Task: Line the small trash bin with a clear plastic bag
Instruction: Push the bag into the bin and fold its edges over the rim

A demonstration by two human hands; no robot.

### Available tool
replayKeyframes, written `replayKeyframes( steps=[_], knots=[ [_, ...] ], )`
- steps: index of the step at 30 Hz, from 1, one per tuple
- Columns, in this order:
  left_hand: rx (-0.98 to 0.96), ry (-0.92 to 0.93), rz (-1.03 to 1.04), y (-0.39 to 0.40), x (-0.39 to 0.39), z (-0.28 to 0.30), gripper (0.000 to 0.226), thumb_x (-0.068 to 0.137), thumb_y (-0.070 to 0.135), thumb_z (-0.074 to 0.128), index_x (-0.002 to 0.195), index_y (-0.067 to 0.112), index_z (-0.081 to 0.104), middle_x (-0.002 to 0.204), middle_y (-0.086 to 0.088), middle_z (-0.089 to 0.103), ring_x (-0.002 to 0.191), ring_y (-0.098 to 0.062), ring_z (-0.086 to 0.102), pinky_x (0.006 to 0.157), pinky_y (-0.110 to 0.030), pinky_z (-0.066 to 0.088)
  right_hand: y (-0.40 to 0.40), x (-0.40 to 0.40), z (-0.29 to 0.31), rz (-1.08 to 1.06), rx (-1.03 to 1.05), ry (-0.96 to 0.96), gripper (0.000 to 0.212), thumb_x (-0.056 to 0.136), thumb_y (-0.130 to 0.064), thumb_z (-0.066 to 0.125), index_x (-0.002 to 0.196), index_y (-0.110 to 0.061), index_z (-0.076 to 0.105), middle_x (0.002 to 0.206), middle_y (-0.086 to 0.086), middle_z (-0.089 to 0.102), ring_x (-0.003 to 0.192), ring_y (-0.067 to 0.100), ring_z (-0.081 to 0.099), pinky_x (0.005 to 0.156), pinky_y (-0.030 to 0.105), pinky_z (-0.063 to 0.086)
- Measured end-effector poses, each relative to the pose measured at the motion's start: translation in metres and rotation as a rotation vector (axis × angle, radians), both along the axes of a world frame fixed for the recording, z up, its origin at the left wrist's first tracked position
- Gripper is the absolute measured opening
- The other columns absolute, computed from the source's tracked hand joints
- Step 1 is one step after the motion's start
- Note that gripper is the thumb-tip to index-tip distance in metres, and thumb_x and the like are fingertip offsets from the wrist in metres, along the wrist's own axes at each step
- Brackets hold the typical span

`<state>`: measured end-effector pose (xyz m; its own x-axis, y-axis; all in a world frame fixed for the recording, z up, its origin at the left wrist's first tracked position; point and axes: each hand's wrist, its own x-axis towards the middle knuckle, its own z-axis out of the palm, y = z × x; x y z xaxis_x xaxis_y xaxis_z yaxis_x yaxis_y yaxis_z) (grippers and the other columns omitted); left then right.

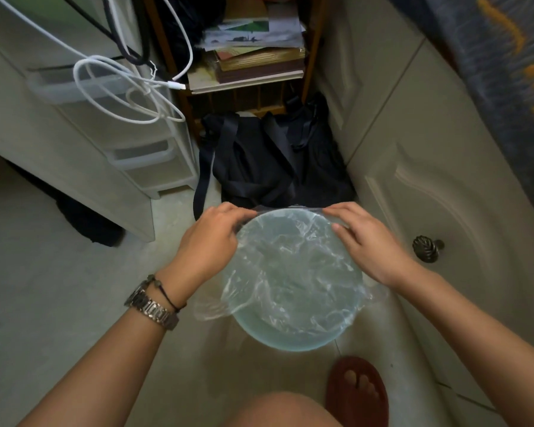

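A small round pale blue-green trash bin (293,342) stands on the floor below me. A clear plastic bag (290,272) lies crumpled across its mouth, with loose flaps hanging over the rim at left and right. My left hand (210,241) pinches the bag's edge at the bin's far left rim. My right hand (364,241) grips the bag's edge at the far right rim. Between the two hands the bag's edge is stretched taut along the far rim.
A black bag (269,161) lies on the floor just beyond the bin. White plastic drawers (142,161) with looped cables (121,87) stand at left. A cabinet door with a dark knob (426,249) is at right. My foot in a red slipper (356,392) is near the bin.
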<state>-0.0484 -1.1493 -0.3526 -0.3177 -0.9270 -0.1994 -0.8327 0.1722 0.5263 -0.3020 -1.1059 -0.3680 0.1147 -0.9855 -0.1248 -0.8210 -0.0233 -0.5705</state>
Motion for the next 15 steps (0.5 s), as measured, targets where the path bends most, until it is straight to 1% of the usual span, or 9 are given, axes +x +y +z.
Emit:
replayKeyframes(
  steps=[2,4,6,8,9,11,13,14,15],
  knots=[
    [0.142,0.12,0.046,-0.004,0.001,0.0,0.04,0.095,0.005,0.042,0.121,0.026,0.064,0.118,0.004,0.062,0.108,-0.011,0.056,0.089,-0.026,0.047,0.002,-0.003,-0.004,0.009,0.062,-0.036,0.036,0.096,-0.031,0.041,0.129,-0.021,0.054,0.126,-0.007,0.054,0.115,0.012,0.055,0.098,0.039,0.046],
    [0.326,0.231,0.083,-0.005,0.005,0.0,0.031,0.096,0.012,0.047,0.114,0.025,0.069,0.109,0.006,0.068,0.099,-0.006,0.062,0.08,-0.017,0.046,0.005,-0.005,-0.007,0.015,0.113,-0.077,0.036,0.096,-0.033,0.041,0.127,-0.022,0.056,0.123,-0.008,0.055,0.114,0.011,0.054,0.099,0.036,0.044],
    [0.45,0.285,0.084,-0.004,0.011,-0.003,0.021,0.092,0.022,0.055,0.104,0.029,0.071,0.099,0.011,0.072,0.091,-0.004,0.067,0.076,-0.019,0.049,0.008,-0.006,-0.009,0.003,0.15,-0.131,0.033,0.097,-0.031,0.043,0.125,-0.02,0.058,0.117,-0.009,0.055,0.113,0.009,0.053,0.099,0.024,0.039],
    [0.485,0.353,0.107,0.0,0.017,-0.006,0.02,0.09,0.028,0.058,0.103,0.031,0.072,0.094,0.011,0.074,0.086,-0.002,0.069,0.076,-0.02,0.052,0.011,-0.006,-0.01,-0.024,0.165,-0.19,0.032,0.096,-0.031,0.044,0.123,-0.021,0.059,0.114,-0.009,0.055,0.107,0.002,0.053,0.094,0.011,0.035],
    [0.467,0.376,0.137,0.002,0.019,-0.008,0.02,0.091,0.028,0.057,0.104,0.033,0.072,0.094,0.013,0.074,0.085,0.001,0.069,0.077,-0.019,0.052,0.012,-0.006,-0.009,-0.049,0.159,-0.218,0.031,0.096,-0.032,0.045,0.122,-0.023,0.06,0.113,-0.009,0.055,0.101,-0.001,0.054,0.09,0.008,0.035],
    [0.355,0.365,0.225,0.004,0.023,-0.012,0.024,0.094,0.026,0.053,0.111,0.033,0.068,0.1,0.018,0.069,0.088,0.005,0.064,0.082,-0.018,0.05,0.015,-0.008,-0.007,-0.14,0.11,-0.254,0.031,0.094,-0.034,0.048,0.121,-0.025,0.059,0.113,-0.007,0.056,0.097,0.0,0.056,0.086,0.013,0.039],
    [0.184,0.313,0.292,0.009,0.027,-0.014,0.029,0.095,0.024,0.051,0.121,0.03,0.062,0.108,0.016,0.063,0.092,0.009,0.056,0.081,-0.012,0.043,0.02,-0.011,0.0,-0.212,-0.001,-0.212,0.033,0.092,-0.034,0.052,0.122,-0.021,0.059,0.118,-0.003,0.058,0.107,0.01,0.055,0.092,0.022,0.042],
    [0.095,0.288,0.3,0.012,0.029,-0.012,0.029,0.095,0.024,0.052,0.122,0.03,0.061,0.11,0.016,0.061,0.091,0.01,0.054,0.077,-0.009,0.04,0.023,-0.013,0.005,-0.218,-0.075,-0.173,0.034,0.091,-0.034,0.053,0.121,-0.019,0.059,0.118,-0.003,0.059,0.11,0.011,0.053,0.096,0.023,0.04],
    [0.012,0.268,0.289,0.015,0.031,-0.009,0.029,0.094,0.024,0.052,0.121,0.031,0.06,0.111,0.017,0.059,0.091,0.008,0.053,0.076,-0.008,0.038,0.027,-0.015,0.012,-0.205,-0.15,-0.137,0.034,0.091,-0.034,0.055,0.119,-0.017,0.06,0.117,-0.004,0.059,0.111,0.011,0.052,0.097,0.021,0.038]
  ],
)
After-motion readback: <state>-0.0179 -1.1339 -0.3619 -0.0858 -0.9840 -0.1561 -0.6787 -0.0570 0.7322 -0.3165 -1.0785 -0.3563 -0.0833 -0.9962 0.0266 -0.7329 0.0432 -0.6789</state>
